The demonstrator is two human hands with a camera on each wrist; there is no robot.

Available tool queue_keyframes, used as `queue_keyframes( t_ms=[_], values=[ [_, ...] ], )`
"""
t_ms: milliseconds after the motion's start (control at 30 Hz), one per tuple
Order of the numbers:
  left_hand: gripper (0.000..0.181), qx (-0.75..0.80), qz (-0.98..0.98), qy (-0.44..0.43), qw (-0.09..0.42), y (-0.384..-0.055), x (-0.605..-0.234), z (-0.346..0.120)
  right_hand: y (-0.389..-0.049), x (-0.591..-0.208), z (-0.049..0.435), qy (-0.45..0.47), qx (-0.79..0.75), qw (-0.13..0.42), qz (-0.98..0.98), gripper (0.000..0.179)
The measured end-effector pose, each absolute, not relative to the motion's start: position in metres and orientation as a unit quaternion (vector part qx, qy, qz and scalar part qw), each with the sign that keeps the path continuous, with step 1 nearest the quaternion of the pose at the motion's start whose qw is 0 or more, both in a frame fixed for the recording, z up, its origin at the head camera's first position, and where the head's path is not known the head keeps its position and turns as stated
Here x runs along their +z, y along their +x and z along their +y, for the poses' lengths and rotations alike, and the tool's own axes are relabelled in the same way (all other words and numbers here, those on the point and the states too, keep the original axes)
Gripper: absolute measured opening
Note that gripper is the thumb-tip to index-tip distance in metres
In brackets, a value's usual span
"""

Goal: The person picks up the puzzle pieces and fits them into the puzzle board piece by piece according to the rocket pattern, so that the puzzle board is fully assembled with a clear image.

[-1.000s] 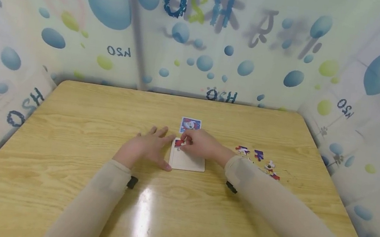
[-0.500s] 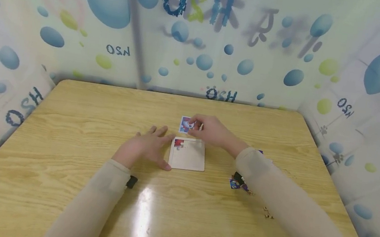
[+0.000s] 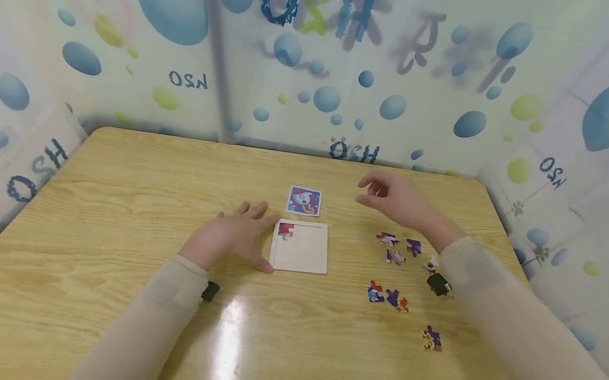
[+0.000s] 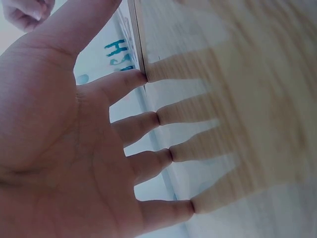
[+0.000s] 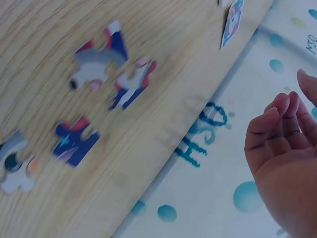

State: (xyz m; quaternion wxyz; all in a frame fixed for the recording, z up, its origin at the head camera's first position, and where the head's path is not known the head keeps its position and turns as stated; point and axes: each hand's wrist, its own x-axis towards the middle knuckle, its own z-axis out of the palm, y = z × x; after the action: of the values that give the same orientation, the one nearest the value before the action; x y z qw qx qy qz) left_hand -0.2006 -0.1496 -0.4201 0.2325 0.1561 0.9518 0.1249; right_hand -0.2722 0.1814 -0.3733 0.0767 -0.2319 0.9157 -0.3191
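Note:
In the head view, a pale square puzzle tray [image 3: 299,255] lies mid-table with one red-and-white puzzle piece [image 3: 286,231] in its top left corner. My left hand [image 3: 232,236] is spread flat-fingered at the tray's left edge, thumb and index finger touching it. The left wrist view shows its fingertips [image 4: 136,77] on the tabletop. My right hand [image 3: 397,198] hovers over the table's back right, fingers loosely bent and thumb apart, holding nothing. Loose puzzle pieces [image 3: 396,257] lie below it, several also visible in the right wrist view, one being a blue-and-red piece [image 5: 77,141].
A small picture card [image 3: 304,202] with a white cartoon figure lies just behind the tray. More loose pieces, including a purple-and-orange piece [image 3: 397,300] and a tan-and-purple piece [image 3: 432,339], lie nearer the front right. A patterned curtain [image 3: 296,85] borders the wooden table [image 3: 123,190].
My right hand has left the piece in the tray's corner, passed over the picture card, and moved right above the loose pieces. My left hand stays in place.

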Motion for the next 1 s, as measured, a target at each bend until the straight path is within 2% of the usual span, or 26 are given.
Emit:
queue_keyframes(
  t_ms=[367,833,1000],
  values=[
    [0.116,0.126,0.952,0.157,0.231,-0.201,-0.421,-0.151,-0.273,-0.383,0.229,-0.202,-0.310,0.061,0.927,0.033],
    [0.116,0.123,0.951,0.157,0.235,-0.200,-0.417,-0.150,-0.268,-0.413,0.268,-0.196,-0.287,0.097,0.933,0.045],
    [0.116,0.122,0.952,0.156,0.235,-0.199,-0.416,-0.149,-0.263,-0.421,0.272,-0.188,-0.292,0.117,0.930,0.042]
  ],
)
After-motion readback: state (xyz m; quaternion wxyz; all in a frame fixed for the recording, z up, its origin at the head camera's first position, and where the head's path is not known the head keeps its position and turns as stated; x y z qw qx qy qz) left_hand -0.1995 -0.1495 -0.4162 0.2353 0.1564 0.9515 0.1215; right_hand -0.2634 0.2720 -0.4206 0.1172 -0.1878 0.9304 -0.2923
